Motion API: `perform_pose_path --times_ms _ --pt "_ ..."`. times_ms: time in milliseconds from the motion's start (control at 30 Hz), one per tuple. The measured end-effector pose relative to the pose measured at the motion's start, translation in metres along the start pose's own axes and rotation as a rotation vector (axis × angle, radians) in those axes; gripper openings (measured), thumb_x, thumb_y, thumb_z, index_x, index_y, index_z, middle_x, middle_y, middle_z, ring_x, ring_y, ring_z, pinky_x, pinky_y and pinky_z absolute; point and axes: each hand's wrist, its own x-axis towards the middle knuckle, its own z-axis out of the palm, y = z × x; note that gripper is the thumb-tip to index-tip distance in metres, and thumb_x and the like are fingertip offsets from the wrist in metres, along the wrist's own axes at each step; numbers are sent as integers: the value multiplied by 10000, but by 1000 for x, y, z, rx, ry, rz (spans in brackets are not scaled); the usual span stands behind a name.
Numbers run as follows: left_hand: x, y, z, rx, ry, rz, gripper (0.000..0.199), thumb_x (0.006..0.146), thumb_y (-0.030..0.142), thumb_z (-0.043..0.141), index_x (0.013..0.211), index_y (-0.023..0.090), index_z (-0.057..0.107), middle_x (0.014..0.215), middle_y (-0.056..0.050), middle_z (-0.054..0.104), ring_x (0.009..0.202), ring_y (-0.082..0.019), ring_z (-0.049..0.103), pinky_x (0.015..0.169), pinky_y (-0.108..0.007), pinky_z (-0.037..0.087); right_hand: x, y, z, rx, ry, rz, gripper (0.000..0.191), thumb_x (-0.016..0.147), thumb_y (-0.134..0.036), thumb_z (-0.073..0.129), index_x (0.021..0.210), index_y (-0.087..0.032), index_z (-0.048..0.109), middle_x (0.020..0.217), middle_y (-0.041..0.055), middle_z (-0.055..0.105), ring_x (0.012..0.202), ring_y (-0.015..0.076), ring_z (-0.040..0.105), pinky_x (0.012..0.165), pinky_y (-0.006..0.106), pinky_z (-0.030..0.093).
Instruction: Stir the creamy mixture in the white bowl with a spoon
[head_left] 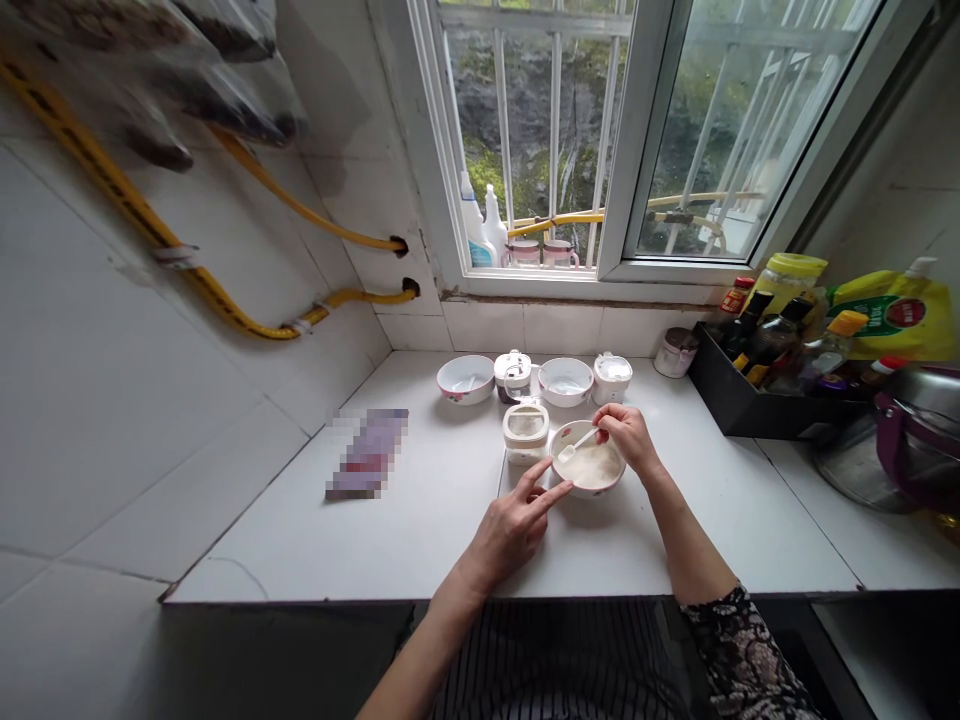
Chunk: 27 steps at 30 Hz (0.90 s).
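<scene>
My right hand (627, 436) pinches the handle of a small white spoon (571, 451) and holds it over a bowl (620, 478) of pale, powdery or grainy contents. Two fingers of my left hand (517, 520) are stretched out against the bowl's near left rim, with the other fingers curled. Just left of that bowl stands a white seasoning jar (525, 435) with a see-through lid. Behind them are two more white bowls, one on the left (466, 382) and one nearer the middle (565, 383), with a jar of dark contents (513, 375) between them and another white jar (613, 378) to the right.
A blurred purple packet (369, 455) lies on the white counter (277, 540) at left. To the right, a black box (739, 395) holds several bottles, beside a metal pot (862, 465) and a small lidded jar (676, 352). Yellow pipes (247, 322) run along the left wall.
</scene>
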Motion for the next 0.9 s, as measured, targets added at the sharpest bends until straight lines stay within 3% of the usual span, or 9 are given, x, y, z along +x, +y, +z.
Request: perform_pose_path --times_ms 267,567,733,900 --pt "1 1 -1 -8 23 8 692 811 -26 416 1427 287 468 1501 -127 396 940 -150 679 788 -298 610 2 -4 -4 167 41 76 127 518 -253 511 524 -197 626 423 -9 573 457 133 498 536 268 435" --pt "2 1 -1 -19 18 11 698 791 -31 417 1414 278 466 1505 -135 392 939 -154 683 819 -312 604 6 -2 -6 197 96 69 113 553 -265 547 570 -191 631 452 -2 599 488 151 545 575 296 474" --pt "2 1 0 -11 23 4 680 789 -26 418 1396 271 491 1495 -141 401 919 -153 680 795 -312 608 2 -9 10 166 115 -83 112 682 -303 572 721 -207 613 574 -3 643 597 166 612 688 318 511" --pt "1 1 1 -9 23 -5 684 780 -29 418 1392 267 500 1495 -138 405 937 -156 675 798 -316 610 -8 -10 31 -50 33 -390 113 849 -324 544 863 -224 595 791 49 701 764 211 670 743 349 511"
